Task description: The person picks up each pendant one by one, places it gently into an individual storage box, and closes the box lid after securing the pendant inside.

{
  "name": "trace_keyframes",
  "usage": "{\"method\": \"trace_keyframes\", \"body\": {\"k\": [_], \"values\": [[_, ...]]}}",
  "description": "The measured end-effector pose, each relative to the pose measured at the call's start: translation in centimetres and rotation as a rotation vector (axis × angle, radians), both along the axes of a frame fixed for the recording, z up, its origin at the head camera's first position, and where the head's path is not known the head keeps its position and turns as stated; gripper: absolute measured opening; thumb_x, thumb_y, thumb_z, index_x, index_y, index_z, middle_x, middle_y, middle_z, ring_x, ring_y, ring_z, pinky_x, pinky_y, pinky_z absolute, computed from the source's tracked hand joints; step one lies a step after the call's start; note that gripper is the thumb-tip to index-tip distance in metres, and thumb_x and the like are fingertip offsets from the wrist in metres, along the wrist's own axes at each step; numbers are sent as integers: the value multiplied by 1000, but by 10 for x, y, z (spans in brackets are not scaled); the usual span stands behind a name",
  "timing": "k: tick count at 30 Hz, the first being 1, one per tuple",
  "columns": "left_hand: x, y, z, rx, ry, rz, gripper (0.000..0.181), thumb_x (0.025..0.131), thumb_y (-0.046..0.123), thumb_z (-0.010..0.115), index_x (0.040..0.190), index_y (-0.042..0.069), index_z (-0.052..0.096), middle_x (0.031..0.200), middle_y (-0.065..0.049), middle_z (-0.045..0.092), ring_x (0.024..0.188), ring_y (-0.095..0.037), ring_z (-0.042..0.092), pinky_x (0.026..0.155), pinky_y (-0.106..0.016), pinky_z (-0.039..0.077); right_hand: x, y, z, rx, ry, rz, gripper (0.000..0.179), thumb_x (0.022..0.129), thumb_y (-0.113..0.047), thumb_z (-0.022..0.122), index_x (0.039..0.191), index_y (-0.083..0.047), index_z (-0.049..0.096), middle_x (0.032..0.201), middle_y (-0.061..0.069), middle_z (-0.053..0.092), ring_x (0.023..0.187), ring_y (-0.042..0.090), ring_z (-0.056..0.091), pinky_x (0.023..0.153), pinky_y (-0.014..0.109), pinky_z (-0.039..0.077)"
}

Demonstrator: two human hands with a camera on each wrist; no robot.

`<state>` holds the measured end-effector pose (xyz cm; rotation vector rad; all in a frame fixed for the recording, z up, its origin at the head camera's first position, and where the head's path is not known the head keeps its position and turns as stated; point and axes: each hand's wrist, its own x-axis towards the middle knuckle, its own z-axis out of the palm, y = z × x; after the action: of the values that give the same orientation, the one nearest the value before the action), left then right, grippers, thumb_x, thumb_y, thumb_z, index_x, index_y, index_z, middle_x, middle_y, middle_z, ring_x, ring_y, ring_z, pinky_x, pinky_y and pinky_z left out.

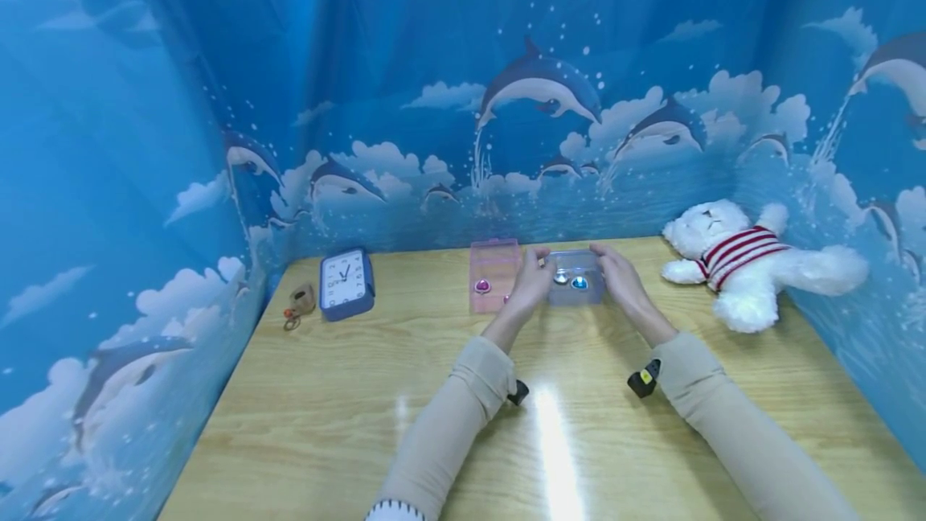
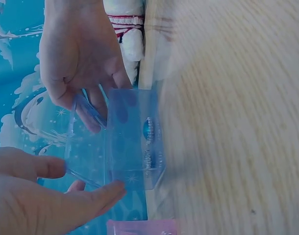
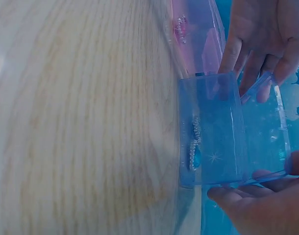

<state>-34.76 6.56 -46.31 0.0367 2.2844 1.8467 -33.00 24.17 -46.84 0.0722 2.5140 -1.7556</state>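
Observation:
A see-through blue plastic box (image 1: 576, 298) stands on the table with its hinged lid (image 3: 267, 127) raised. Inside lie a blue-gem trinket (image 1: 579, 283) edged with clear beads and a second, silvery one (image 1: 560, 276). My left hand (image 1: 530, 284) holds the box's left side, thumb at the lid's edge and fingers along the wall. From the right, my right hand (image 1: 624, 276) grips the opposite side in the same way. Just left of it, a see-through pink box (image 1: 495, 257) holds pink-gem pieces (image 1: 482, 285); my left hand partly covers this box in the head view.
On the left are a blue-framed clock (image 1: 346, 284) and a small brown item (image 1: 302, 297) with a cord and orange bead. A white plush bear (image 1: 745, 256) in a striped top lies at the right. A dolphin-print curtain (image 1: 434, 143) borders the wooden table (image 1: 325, 424).

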Motion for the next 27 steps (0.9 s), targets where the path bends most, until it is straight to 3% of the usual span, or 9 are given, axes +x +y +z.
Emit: {"method": "trace_keyframes", "body": {"k": [7,17,27], "values": [[1,1,-5,-32,43,-13,46,106,7,52,152,7,48,163,-17,45,148,-37,49,125,-50,44,0,0,-4,74,7,12,55,113,-15,31,165,1,26,175,22,20,164,43,14,136,57,13],[8,3,-7,-153,105,-35,52,101,-4,53,151,11,51,155,-14,51,140,-34,53,123,-49,46,2,-2,-7,75,37,22,57,110,-5,33,165,5,22,174,27,15,163,45,11,136,58,12],[9,1,-9,-187,147,-63,59,95,-13,55,149,12,54,152,-15,51,137,-34,55,119,-46,50,5,-3,-4,91,35,34,57,110,-2,34,165,3,21,174,27,13,163,47,11,135,59,13]]}}
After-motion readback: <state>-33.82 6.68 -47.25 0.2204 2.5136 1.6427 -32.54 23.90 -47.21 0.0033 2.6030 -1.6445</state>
